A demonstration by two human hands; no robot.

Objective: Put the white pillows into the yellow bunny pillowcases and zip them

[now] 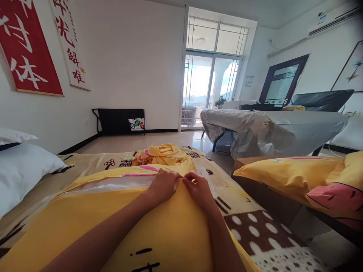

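Observation:
A large yellow pillow cover point(167, 223) with black print lies in front of me, a white inner pillow point(113, 184) showing through the long gap along its far edge. My left hand point(164, 185) is closed on the cover's edge at the right end of this gap. Right beside it, my right hand point(200, 189) pinches the same edge, thumb and fingers together. The fingertips nearly meet; whether a zipper pull is between them is too small to make out. Just beyond my hands rests a crumpled yellow cloth point(167, 154) with pink parts.
Beneath everything spreads a patterned brown and cream blanket point(249, 226). White pillows point(31, 166) lie at the left. On the right, a yellow cushion point(286, 173) with a pink patch sits over a cardboard box point(241, 163). A plastic-covered table point(300, 128) stands farther back.

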